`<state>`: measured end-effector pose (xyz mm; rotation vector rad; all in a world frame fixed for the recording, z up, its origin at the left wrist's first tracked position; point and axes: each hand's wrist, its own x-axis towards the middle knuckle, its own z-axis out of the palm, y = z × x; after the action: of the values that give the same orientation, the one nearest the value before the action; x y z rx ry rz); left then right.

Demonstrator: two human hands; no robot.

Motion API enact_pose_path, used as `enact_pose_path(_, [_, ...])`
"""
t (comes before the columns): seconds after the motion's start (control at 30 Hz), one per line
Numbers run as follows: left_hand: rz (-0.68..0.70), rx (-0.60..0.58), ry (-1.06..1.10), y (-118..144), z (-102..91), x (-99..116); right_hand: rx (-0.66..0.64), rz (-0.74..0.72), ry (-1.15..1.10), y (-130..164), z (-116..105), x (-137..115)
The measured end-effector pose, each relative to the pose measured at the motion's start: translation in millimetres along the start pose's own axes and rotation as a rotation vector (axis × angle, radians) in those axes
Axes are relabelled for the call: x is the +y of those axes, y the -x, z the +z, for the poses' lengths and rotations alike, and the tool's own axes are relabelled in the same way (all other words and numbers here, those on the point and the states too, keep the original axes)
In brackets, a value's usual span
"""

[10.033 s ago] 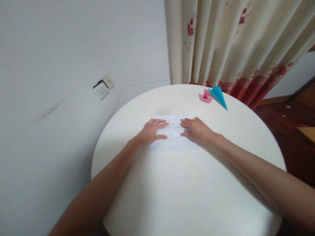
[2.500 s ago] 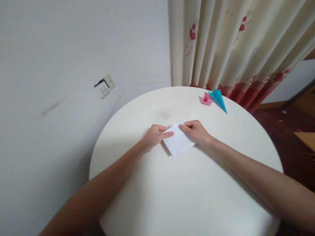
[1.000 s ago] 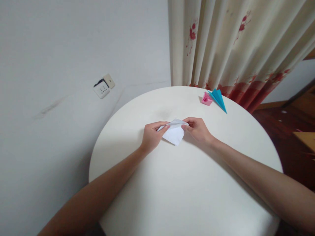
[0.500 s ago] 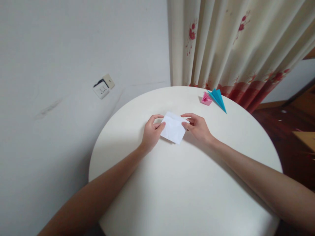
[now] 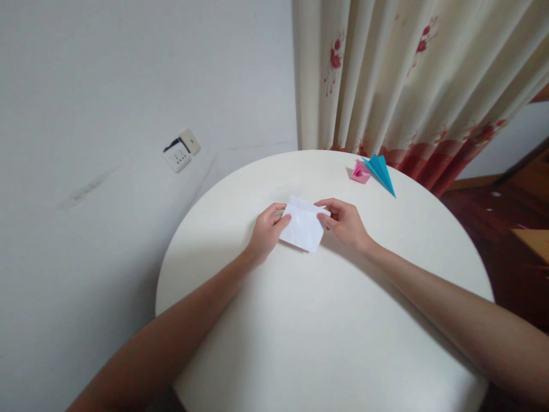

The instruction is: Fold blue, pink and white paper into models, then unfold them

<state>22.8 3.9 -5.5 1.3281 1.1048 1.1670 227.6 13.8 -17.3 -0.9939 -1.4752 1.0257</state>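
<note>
A small folded white paper (image 5: pixel 304 226) is held just above the middle of a round white table (image 5: pixel 326 320). My left hand (image 5: pixel 266 233) pinches its left edge with thumb and fingers. My right hand (image 5: pixel 345 223) pinches its right edge. The paper is a tilted rectangle with its flat face toward me. Both forearms reach in from the near side of the table.
A pink folded paper shape (image 5: pixel 359 171) and a blue folded paper plane (image 5: pixel 381 173) lie at the table's far right edge. A floral curtain (image 5: pixel 407 80) hangs behind. A wall socket (image 5: pixel 181 150) sits on the white wall at left. Dark wood floor lies at right.
Ten seconds ago the paper lay flat and wide under both hands. It has since been folded smaller, lifted, opened at the top edge and turned flat; over the last half second it barely moved.
</note>
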Motion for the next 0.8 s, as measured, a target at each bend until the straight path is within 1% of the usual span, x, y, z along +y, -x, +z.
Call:
enact_pose_path(0.1, [0.000, 0.006, 0.038, -2.0, -1.1, -3.6, -0.003, 0.009, -0.035, 0.5, 0.4, -2.3])
enact_pose_path(0.23, [-0.003, 0.041, 0.093, -3.7, -2.6, -7.6, -0.005, -0.009, -0.079, 1.1, 0.2, -4.8])
enact_pose_path(0.37, [-0.002, 0.065, 0.124, -3.4, -1.6, -5.9, 0.014, 0.004, -0.089, 2.0, 0.0, -8.3])
enact_pose_path(0.5, [-0.017, 0.061, 0.168, -2.6, 0.3, -3.2, 0.039, 0.019, -0.092, 2.9, -0.1, -11.8])
enact_pose_path(0.7, [-0.009, 0.051, 0.224, -1.9, -0.3, -2.8, 0.043, -0.021, -0.118, 3.0, -1.2, -10.8])
enact_pose_path(0.8, [0.020, 0.055, 0.196, -0.9, -1.1, -3.0, 0.033, -0.065, -0.107, 4.1, -1.6, -11.6])
